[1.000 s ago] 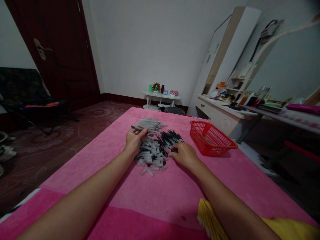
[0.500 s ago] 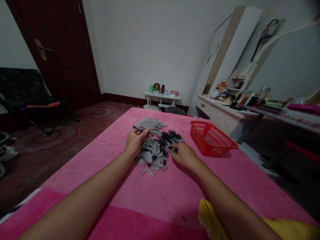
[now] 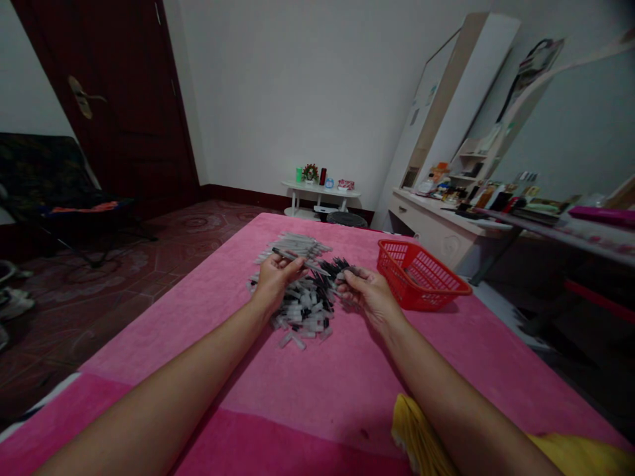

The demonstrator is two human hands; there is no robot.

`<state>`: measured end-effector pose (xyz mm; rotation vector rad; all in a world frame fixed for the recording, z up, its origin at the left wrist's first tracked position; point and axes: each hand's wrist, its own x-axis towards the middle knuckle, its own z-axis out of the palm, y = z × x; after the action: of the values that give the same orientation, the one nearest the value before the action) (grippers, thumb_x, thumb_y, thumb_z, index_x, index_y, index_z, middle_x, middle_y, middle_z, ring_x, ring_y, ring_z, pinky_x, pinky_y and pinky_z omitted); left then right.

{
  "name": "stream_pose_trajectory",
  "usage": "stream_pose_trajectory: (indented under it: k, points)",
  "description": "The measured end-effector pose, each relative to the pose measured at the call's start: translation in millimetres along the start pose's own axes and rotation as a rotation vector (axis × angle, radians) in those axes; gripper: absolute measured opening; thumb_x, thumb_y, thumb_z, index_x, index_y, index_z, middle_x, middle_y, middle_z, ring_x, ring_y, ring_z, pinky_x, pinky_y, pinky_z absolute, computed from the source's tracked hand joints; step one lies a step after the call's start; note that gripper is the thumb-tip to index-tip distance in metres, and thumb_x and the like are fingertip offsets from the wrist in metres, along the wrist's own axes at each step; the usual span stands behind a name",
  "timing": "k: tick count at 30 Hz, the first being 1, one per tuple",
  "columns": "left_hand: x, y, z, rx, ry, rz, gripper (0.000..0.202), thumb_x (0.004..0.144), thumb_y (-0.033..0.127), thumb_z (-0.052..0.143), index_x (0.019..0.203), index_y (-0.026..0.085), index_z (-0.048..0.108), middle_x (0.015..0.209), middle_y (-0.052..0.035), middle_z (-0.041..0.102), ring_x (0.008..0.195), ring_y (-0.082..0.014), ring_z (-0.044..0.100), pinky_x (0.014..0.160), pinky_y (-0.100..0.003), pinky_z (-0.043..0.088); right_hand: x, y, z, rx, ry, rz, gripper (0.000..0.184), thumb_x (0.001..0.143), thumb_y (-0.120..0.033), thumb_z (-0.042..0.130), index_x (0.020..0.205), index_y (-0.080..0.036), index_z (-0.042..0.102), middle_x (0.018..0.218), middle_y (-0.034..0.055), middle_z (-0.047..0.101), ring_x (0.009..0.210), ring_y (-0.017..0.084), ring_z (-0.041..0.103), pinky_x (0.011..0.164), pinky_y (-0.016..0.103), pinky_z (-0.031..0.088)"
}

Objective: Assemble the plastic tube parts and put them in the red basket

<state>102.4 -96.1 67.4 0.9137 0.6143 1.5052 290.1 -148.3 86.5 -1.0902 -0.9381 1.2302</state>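
Note:
A heap of small grey caps and black pen-like pieces (image 3: 306, 303) lies on a pink cloth (image 3: 317, 377). Behind it rests a neater bundle of grey tubes (image 3: 297, 243). My left hand (image 3: 276, 279) hovers at the heap's left edge, fingers closed round a thin dark pen piece that sticks out toward the left. My right hand (image 3: 367, 292) is lifted just above the heap's right side, fingers pinched on a small dark piece I can hardly make out.
A red plastic basket (image 3: 417, 276) stands on the cloth to the right of the heap. Beyond are a small white round table (image 3: 320, 192), a cluttered desk (image 3: 446, 218) at right, a dark door (image 3: 114, 99) and a chair at left. Yellow fabric (image 3: 496, 449) lies at the lower right.
My right hand has risen off the heap and turned palm-up with a small piece pinched. My left hand shifted slightly right, still holding the thin pen piece.

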Motion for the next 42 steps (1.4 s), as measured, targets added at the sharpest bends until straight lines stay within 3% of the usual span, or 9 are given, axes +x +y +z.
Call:
stream_pose_trajectory:
  k: [4,9,17,20,24,27,31,35,42]
  points:
    - [-0.5,0.5,1.1,0.004,-0.010,-0.014,0.047,0.050,0.030,0.086,0.082,0.015,0.055,0.076,-0.0002,0.066,0.071,-0.0139,0.066,0.070,-0.030,0.057,1.6,0.8,-2.2,-0.005,-0.003,-0.022,0.029,0.061,-0.033,0.080,0.078,-0.014,0.064,0.064,-0.0002,0.064,0.046,0.006,0.053,0.043,0.016,0.046]
    - [-0.2,-0.2,-0.3,-0.016,-0.021,-0.014,0.045,0.052,0.028,0.086,0.083,0.015,0.055,0.077,-0.0010,0.067,0.072,-0.0142,0.066,0.069,-0.029,0.057,-0.5,-1.3,-1.2,0.015,-0.015,-0.047,0.037,0.053,-0.027,0.084,0.080,-0.014,0.063,0.060,-0.0038,0.061,0.045,0.005,0.051,0.042,0.016,0.046]
    - [-1.1,0.5,1.7,-0.002,-0.007,-0.018,0.047,0.050,0.030,0.087,0.081,0.015,0.055,0.075,0.0000,0.066,0.071,-0.0136,0.065,0.070,-0.030,0.057,-5.2,-4.7,1.3,-0.083,0.000,0.053,0.023,0.063,-0.024,0.074,0.076,-0.017,0.055,0.081,0.0079,0.074,0.053,0.012,0.064,0.043,0.020,0.051]
    - [-0.8,0.8,1.6,-0.006,-0.007,-0.016,0.046,0.050,0.030,0.086,0.081,0.015,0.056,0.076,-0.0002,0.066,0.071,-0.0134,0.065,0.070,-0.030,0.057,-5.0,-4.2,2.7,-0.152,0.036,-0.008,0.023,0.061,-0.024,0.073,0.071,-0.017,0.053,0.072,0.0063,0.072,0.048,0.012,0.062,0.040,0.019,0.048]
    - [-1.4,1.4,2.2,-0.013,0.000,-0.020,0.045,0.050,0.028,0.086,0.080,0.015,0.056,0.075,-0.0002,0.066,0.070,-0.0135,0.065,0.069,-0.029,0.057,-2.5,1.7,2.6,-0.336,0.026,-0.153,0.026,0.061,-0.034,0.074,0.070,-0.016,0.058,0.049,-0.0021,0.059,0.037,0.009,0.049,0.035,0.019,0.039]
    - [-2.0,1.3,2.5,-0.019,-0.006,-0.021,0.045,0.050,0.027,0.086,0.081,0.015,0.056,0.075,-0.0003,0.066,0.070,-0.0131,0.065,0.067,-0.028,0.057,-0.7,6.5,1.0,-0.461,0.003,-0.248,0.027,0.065,-0.038,0.070,0.073,-0.013,0.066,0.053,-0.0015,0.059,0.041,0.009,0.048,0.037,0.020,0.037]
    - [-1.6,0.4,1.7,-0.019,-0.007,-0.022,0.045,0.051,0.027,0.086,0.082,0.014,0.056,0.076,-0.0010,0.066,0.071,-0.0137,0.065,0.066,-0.028,0.057,1.4,11.3,-1.5,-0.589,-0.032,-0.345,0.032,0.072,-0.032,0.060,0.094,-0.013,0.072,0.062,0.0011,0.063,0.051,0.013,0.055,0.044,0.022,0.042]
    - [-1.1,-0.3,1.2,-0.013,-0.017,-0.017,0.044,0.051,0.028,0.086,0.081,0.014,0.056,0.076,-0.0012,0.066,0.071,-0.0137,0.065,0.067,-0.027,0.057,0.3,14.3,0.5,-0.551,-0.066,-0.275,0.037,0.074,-0.028,0.052,0.105,-0.014,0.067,0.056,-0.0017,0.059,0.050,0.013,0.057,0.044,0.024,0.048]
    - [-3.0,0.9,3.7,-0.018,0.007,-0.025,0.048,0.048,0.028,0.087,0.081,0.014,0.055,0.074,-0.0003,0.066,0.069,-0.0128,0.065,0.065,-0.026,0.057,-8.4,8.9,10.4,-0.453,-0.015,-0.253,0.027,0.072,-0.032,0.061,0.095,-0.018,0.062,0.068,-0.0004,0.064,0.050,0.015,0.062,0.040,0.025,0.050]
